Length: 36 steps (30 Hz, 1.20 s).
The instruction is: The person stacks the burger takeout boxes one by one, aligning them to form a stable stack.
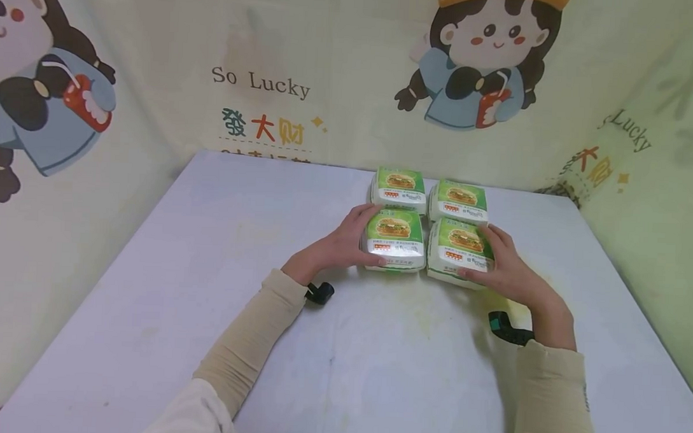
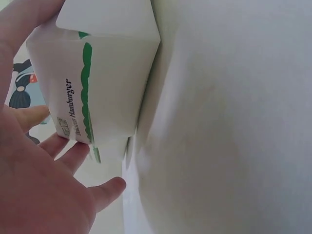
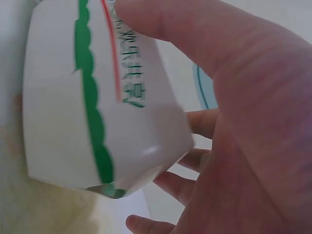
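Observation:
Four-square in the head view, several green-and-white hamburger boxes stand in two rows. My left hand (image 1: 346, 239) holds the front left hamburger box (image 1: 394, 237) by its left side, thumb at the near edge and fingers at the far corner. The front right hamburger box (image 1: 458, 251) is held by my right hand (image 1: 513, 267), its thumb on the near side and fingers along the right edge. Up close, the left wrist view shows that left box (image 2: 112, 73) beside spread fingers. In the right wrist view, the thumb presses the right box's printed side (image 3: 141, 131).
Behind the held pair are a back left box (image 1: 399, 188) and a back right box (image 1: 458, 200), near the white table's (image 1: 238, 206) far edge. A printed cloth (image 1: 351, 70) with cartoon figures hangs behind and at the sides. Narrow gaps separate the left and right boxes.

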Each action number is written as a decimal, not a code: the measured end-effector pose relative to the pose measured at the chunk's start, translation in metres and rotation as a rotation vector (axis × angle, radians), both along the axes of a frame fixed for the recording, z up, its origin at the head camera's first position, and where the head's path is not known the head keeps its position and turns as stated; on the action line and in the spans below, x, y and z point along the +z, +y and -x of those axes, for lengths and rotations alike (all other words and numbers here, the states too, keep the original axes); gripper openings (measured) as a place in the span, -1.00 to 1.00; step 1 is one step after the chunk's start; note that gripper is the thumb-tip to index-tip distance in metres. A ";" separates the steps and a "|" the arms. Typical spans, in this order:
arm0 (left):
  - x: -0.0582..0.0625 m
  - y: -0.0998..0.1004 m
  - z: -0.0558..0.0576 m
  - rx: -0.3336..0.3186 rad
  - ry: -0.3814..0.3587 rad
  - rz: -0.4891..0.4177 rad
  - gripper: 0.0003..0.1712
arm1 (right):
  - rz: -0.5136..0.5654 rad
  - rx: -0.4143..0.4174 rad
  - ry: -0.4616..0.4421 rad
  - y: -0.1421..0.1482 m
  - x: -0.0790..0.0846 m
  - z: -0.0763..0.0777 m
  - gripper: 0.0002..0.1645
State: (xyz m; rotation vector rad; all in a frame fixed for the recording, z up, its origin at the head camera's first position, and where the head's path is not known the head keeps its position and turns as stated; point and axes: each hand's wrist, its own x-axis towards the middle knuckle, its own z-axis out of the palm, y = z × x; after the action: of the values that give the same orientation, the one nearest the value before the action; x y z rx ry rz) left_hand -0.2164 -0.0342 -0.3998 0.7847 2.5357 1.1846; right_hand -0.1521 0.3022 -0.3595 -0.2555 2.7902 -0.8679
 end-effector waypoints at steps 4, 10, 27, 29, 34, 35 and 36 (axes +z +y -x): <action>0.000 -0.002 -0.001 -0.017 -0.001 -0.002 0.29 | -0.006 -0.010 -0.017 0.000 -0.002 0.000 0.36; 0.003 -0.005 0.000 -0.053 0.029 -0.009 0.27 | -0.026 -0.019 -0.014 0.002 -0.003 0.000 0.38; 0.012 -0.013 0.001 -0.045 0.050 -0.002 0.26 | 0.012 -0.026 -0.039 0.006 -0.005 0.000 0.40; 0.015 -0.014 0.002 -0.045 0.058 -0.002 0.25 | 0.021 -0.027 -0.037 0.007 -0.005 0.000 0.39; 0.020 -0.018 0.001 -0.036 0.054 -0.008 0.25 | 0.026 -0.025 -0.034 0.008 -0.008 0.002 0.40; 0.020 -0.019 0.000 -0.033 0.051 -0.005 0.25 | 0.025 -0.024 -0.036 0.008 -0.008 0.002 0.40; 0.020 -0.021 0.000 -0.029 0.048 0.000 0.25 | 0.023 -0.026 -0.038 0.008 -0.008 0.003 0.40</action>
State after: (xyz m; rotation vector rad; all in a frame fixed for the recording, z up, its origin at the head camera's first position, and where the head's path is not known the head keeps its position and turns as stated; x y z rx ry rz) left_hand -0.2161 -0.0549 -0.3796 0.8571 2.5538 1.1709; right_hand -0.1549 0.3104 -0.3680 -0.2049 2.7555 -0.9020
